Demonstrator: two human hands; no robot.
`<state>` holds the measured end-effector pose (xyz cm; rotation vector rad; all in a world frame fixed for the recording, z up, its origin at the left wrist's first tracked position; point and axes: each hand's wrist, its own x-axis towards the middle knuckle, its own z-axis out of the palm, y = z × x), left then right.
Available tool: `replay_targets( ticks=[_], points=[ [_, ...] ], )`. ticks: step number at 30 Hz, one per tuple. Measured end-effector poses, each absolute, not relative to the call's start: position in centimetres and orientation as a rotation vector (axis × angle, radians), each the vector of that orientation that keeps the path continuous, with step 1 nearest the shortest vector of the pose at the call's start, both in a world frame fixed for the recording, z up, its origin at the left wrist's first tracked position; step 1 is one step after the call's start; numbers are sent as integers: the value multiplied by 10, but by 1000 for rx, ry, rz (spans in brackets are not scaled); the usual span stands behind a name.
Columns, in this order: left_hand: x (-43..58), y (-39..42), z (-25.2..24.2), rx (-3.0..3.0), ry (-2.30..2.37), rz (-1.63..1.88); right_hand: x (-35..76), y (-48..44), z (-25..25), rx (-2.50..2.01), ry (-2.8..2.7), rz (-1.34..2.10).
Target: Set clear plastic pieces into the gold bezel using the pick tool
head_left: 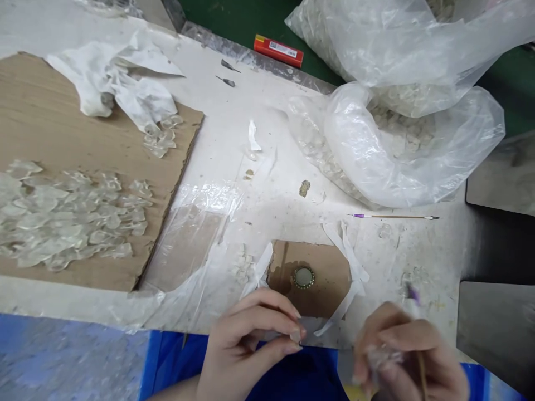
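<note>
My left hand [259,340] pinches a small pale, translucent piece [295,335] between thumb and fingers, just in front of a small cardboard piece [284,250]. On that cardboard lies a round greenish disc [304,277] with a beaded rim. My right hand [409,351], smeared by motion, is closed around a thin stick with a purple tip [413,294]. A crumpled clear plastic bit [382,356] also shows at its fingers. A similar thin brown stick [397,216], purple at one end and grey at the other, rests on the table further back.
At left, a large cardboard sheet [25,128] bears a heap of clear plastic pieces [71,217] and a white cloth [125,78]. Back right stand clear bags [418,172] of small pale pieces. A red box [278,50] and two needle tips [228,81] lie at the back.
</note>
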<state>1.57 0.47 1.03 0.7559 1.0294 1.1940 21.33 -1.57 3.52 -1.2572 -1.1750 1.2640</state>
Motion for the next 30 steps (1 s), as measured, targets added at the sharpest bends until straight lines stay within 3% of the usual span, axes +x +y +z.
replay_targets(
  ticks=[3, 14, 26, 30],
  points=[
    [17, 1, 11, 838, 994, 1239, 190, -13, 35, -1069, -1111, 1513],
    [14, 0, 2, 1207, 814, 1392, 174, -3, 33, -984, -750, 1806],
    [-7, -6, 2, 1489, 725, 1262, 177, -16, 14, -908, -802, 1831],
    [-10, -2, 8, 1577, 713, 1183, 181, -14, 17, -966, -977, 1668]
  ],
)
